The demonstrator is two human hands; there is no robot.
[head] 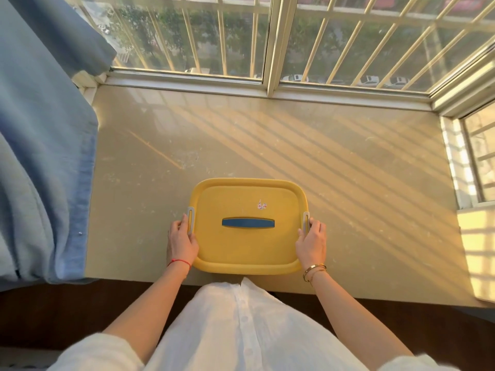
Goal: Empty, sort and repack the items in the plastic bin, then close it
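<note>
A yellow plastic bin [247,247] with its lid on stands near the front edge of a beige window ledge [267,140]. The lid has a blue handle [248,223] lying flat in its middle and a small sticker [262,205] beyond it. A white latch [190,219] sits on the left side and another white latch [306,222] on the right. My left hand [182,241] rests against the left side with fingers at the left latch. My right hand [312,243] is at the right side, fingers on the right latch. The bin's contents are hidden.
A blue curtain [40,156] hangs over the ledge's left end. A barred window [267,41] runs along the far side and a side window [479,156] stands at the right. The ledge's front edge [375,297] drops off just behind the bin.
</note>
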